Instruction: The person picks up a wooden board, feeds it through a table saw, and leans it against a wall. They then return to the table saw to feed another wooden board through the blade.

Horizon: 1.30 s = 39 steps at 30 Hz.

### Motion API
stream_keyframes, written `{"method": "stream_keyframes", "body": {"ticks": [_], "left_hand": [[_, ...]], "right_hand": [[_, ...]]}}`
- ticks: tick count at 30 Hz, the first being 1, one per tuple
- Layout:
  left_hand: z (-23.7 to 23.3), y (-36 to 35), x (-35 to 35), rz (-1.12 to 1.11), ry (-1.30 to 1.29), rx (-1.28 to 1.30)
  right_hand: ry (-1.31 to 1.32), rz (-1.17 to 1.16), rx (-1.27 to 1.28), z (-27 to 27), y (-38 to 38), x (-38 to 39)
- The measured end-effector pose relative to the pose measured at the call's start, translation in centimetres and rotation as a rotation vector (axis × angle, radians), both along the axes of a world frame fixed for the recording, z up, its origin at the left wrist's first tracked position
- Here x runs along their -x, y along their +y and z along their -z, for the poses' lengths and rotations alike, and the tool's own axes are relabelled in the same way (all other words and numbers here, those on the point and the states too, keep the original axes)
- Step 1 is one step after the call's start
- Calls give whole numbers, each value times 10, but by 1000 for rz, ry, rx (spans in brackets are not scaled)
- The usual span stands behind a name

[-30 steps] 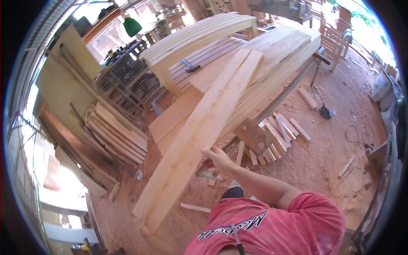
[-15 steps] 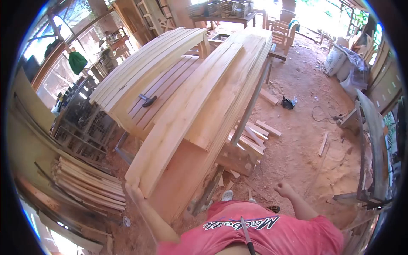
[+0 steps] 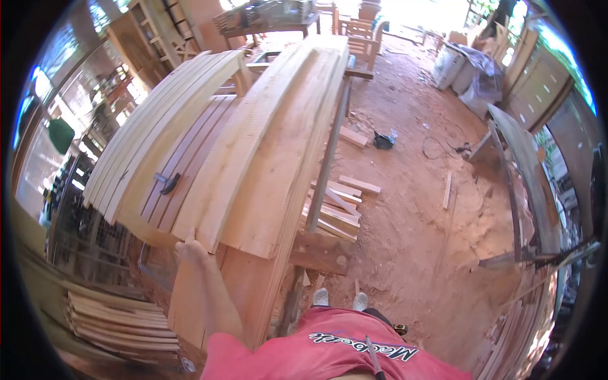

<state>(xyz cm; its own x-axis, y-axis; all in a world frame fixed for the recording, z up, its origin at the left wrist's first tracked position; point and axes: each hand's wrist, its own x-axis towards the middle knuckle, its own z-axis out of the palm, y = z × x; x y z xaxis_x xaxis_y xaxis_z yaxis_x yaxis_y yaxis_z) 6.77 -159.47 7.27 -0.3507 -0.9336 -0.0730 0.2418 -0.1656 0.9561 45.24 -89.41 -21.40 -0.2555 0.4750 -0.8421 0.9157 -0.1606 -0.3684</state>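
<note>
My left hand (image 3: pixel 194 249) grips the near end of a long pale wooden board (image 3: pixel 237 149), with its fingers partly hidden at the edge. The board lies lengthwise on a stack of wide planks (image 3: pixel 285 183). Below my wrist, a lower plank (image 3: pixel 187 304) sticks out toward me. To the left of the board, a hammer (image 3: pixel 168 183) rests on reddish-brown slats (image 3: pixel 190 161). My right hand is out of view.
A curved slatted wooden piece (image 3: pixel 149 120) stands to the left. Offcuts (image 3: pixel 339 209) lie on the dusty floor beside the workbench's metal rail (image 3: pixel 332 152). Stacked strips (image 3: pixel 120 326) are at lower left. A dark frame (image 3: pixel 519 183) and sacks (image 3: pixel 465 73) stand at right.
My left hand has pushed the board forward along the stack, so its near end overhangs less. My right hand has left the view. The camera view has swung to the right.
</note>
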Motion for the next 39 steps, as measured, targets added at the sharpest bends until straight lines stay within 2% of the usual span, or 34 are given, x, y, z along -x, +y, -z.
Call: {"method": "stream_keyframes", "body": {"ticks": [5,8,9,11,17,18,19,20,21,23,25,27,29,31,32,33,35,36,37,38,39], "left_hand": [[-24,26,22,-156,-24,6],[-16,17,25,-196,-88,41],[-16,11,25,-194,-83,51],[-13,-3,22,-83,-274,174],[10,-62,35,0,-351,227],[9,-63,36,18,-351,233],[9,-62,35,20,-175,78],[10,-51,33,19,-1,-81],[16,-36,32,31,-6,-80],[32,-3,29,-278,-95,116],[56,35,3,-408,-502,438],[25,159,-5,-641,-665,653],[51,239,11,-426,-326,975],[57,338,17,36,-293,1028],[77,364,26,372,-206,1173],[101,393,33,725,-85,1297],[137,453,34,1317,-383,1085],[167,470,36,1519,-720,844],[235,459,43,1729,-817,280],[297,450,47,1767,-998,-249],[238,508,9,1788,-1105,-403]], "right_hand": [[54,42,10,-18,-27,6],[83,62,15,-19,-30,20],[91,64,20,-17,-29,24],[110,62,23,-14,-21,28],[160,93,33,-5,24,18],[164,107,33,-3,32,12],[168,117,32,-3,39,3],[163,131,32,-1,47,-5],[162,140,33,1,54,-15],[147,154,41,5,68,-36],[127,167,57,10,79,-59],[101,181,73,15,84,-88],[76,170,78,19,87,-120],[100,88,56,2,86,-147],[168,-22,5,-12,90,-157],[436,-214,-185,-97,84,-131],[568,-305,-433,-153,100,-106],[223,-153,-227,-70,141,-142],[277,152,-29,-103,171,-119],[303,270,-396,-71,189,-131],[311,362,-762,-27,215,-142]]}}
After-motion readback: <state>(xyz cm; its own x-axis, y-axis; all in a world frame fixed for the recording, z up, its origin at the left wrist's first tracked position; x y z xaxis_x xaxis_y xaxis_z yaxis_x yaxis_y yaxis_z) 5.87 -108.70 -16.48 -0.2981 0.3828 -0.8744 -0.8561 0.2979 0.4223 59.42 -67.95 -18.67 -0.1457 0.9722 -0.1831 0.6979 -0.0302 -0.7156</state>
